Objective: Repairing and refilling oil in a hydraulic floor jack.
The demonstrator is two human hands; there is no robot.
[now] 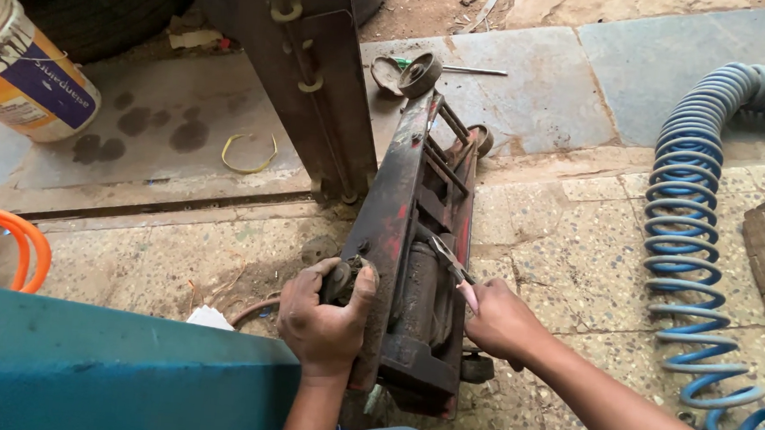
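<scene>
Two hands engaged on one red trolley jack [412, 243], lying on its side on the speckled floor [566, 244] at centre frame. Long axis of jack: from lower centre up toward the small wheel [420, 74] at upper centre, tilted slightly right. Left hand [323, 318] at lower centre, fingers [362, 286] wrapped and clamped over the near left edge of the frame, beside a rear caster. Right hand [502, 320] just right of the jack, fingers closed on the pink-handled pliers [453, 268]. Pliers tips aimed up-left into the open frame, next to the dark hydraulic cylinder [420, 288]; contact with any part not discernible. Right hand nearer the cylinder; left hand bracing the opposite side. Blue coiled hose [692, 225] at right edge, well apart.
</scene>
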